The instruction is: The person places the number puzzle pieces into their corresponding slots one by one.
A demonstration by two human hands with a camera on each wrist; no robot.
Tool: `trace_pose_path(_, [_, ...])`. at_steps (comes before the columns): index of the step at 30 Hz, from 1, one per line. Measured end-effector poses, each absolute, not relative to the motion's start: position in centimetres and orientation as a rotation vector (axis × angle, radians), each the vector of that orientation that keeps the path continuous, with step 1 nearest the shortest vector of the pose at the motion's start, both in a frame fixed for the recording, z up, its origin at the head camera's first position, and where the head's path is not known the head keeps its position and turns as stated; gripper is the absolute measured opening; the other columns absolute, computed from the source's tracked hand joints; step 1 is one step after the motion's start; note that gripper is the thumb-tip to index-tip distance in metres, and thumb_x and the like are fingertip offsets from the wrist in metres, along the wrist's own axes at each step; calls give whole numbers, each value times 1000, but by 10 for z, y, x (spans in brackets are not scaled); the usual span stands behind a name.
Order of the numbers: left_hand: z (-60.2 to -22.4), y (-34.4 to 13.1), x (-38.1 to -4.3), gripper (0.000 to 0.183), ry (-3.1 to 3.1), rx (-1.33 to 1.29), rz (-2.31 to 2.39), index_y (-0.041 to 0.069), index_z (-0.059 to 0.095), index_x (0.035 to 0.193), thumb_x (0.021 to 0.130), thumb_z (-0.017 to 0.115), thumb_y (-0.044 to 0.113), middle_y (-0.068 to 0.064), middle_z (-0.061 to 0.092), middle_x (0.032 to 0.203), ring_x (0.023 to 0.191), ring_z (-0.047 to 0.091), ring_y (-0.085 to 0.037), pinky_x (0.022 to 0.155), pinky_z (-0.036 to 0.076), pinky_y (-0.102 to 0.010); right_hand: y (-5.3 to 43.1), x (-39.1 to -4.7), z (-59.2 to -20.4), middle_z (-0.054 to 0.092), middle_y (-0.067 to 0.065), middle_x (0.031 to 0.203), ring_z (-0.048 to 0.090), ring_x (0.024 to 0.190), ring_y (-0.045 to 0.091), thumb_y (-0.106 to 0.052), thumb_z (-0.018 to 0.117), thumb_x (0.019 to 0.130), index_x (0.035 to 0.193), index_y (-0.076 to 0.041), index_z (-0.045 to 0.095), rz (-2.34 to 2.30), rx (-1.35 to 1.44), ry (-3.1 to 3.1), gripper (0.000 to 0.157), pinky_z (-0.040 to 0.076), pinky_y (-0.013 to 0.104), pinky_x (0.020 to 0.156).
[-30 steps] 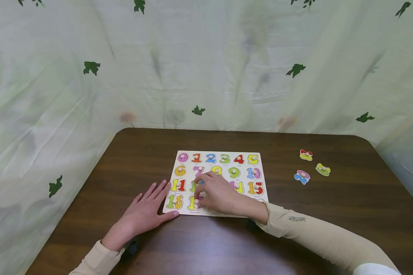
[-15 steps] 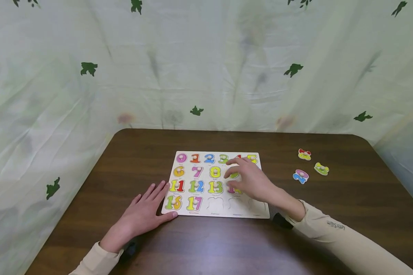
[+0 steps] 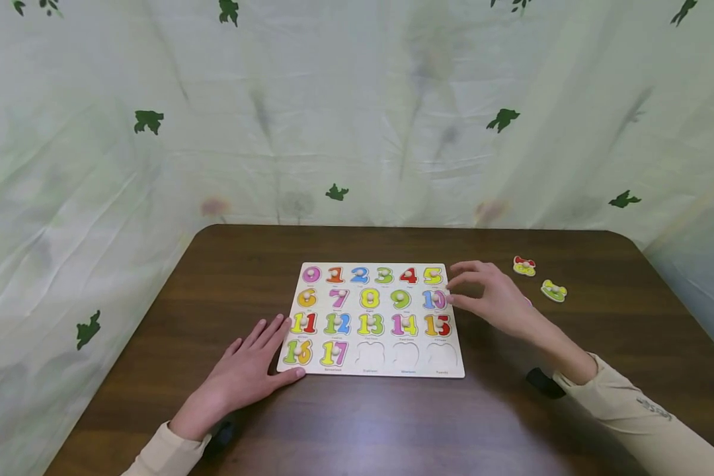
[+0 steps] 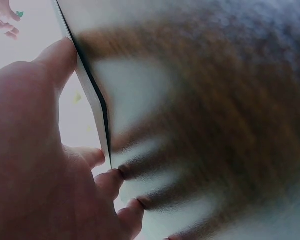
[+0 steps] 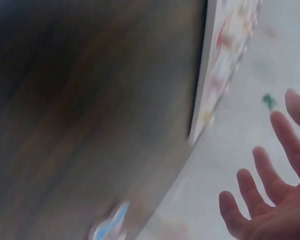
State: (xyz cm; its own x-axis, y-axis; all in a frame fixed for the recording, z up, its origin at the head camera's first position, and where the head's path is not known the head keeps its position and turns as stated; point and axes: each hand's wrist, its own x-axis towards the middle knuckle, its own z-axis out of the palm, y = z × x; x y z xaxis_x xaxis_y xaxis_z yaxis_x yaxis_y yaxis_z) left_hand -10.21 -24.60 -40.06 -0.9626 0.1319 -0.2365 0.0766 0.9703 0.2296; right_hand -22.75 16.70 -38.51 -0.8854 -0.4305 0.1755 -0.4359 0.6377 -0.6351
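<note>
Wooden number puzzle board [image 3: 371, 320] at frame centre on a brown table [image 3: 393, 423].
Left hand [image 3: 240, 377] flat against the board's lower-left corner; right hand [image 3: 492, 299], fingers relaxed and empty, hovers right of it, near two loose number pieces [image 3: 524, 266] [image 3: 554, 290].

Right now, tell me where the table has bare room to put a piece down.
Bare wood lies behind the puzzle board up to the curtain, along the near edge between the two sleeves, and left of the left hand. It is crowded right of the board: the right hand and loose pieces sit there.

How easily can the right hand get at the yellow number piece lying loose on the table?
Probably easily: the right hand is empty, and only bare table lies between it and the yellow piece.
</note>
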Motion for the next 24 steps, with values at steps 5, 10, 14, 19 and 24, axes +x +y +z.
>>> trace_pose_path(5, [-401,-246,-102,101,2868,158,320,14,24,158,83,53,75,-12,22,161,146,17,-40,106,20,-70,203,-237,-380,54,11,136,41,131,36,-29,76,88,104,-13,75,1090,679,-2855,23,37,55,97])
trace_pose_path(10, [-402,-247,-102,101,2867,158,328,14,23,158,83,53,75,-12,21,162,146,16,-40,107,19,-70,232,-247,-379,55,15,136,43,128,39,-30,73,91,108,-7,73,1095,582,-2824,28,36,60,97])
trace_pose_path(14, [-402,-247,-102,101,2868,162,326,14,23,158,84,53,75,-12,21,162,146,16,-40,107,20,-70,249,-256,-385,58,14,132,49,123,36,-30,71,93,109,-6,73,1134,487,-2764,30,38,56,96])
trace_pose_path(19, [-401,-247,-102,101,2875,166,323,14,23,158,83,53,76,-12,22,162,146,17,-40,107,20,-70,267,-269,-391,57,20,131,46,125,41,-24,70,94,110,-1,71,1106,401,-2737,28,36,60,94])
trace_pose_path(24, [-400,-246,-102,101,2871,162,327,14,23,158,84,53,75,-12,22,162,146,17,-40,107,20,-70,280,-285,-396,52,28,134,38,129,50,-21,68,95,111,4,69,1010,342,-2823,29,30,66,98])
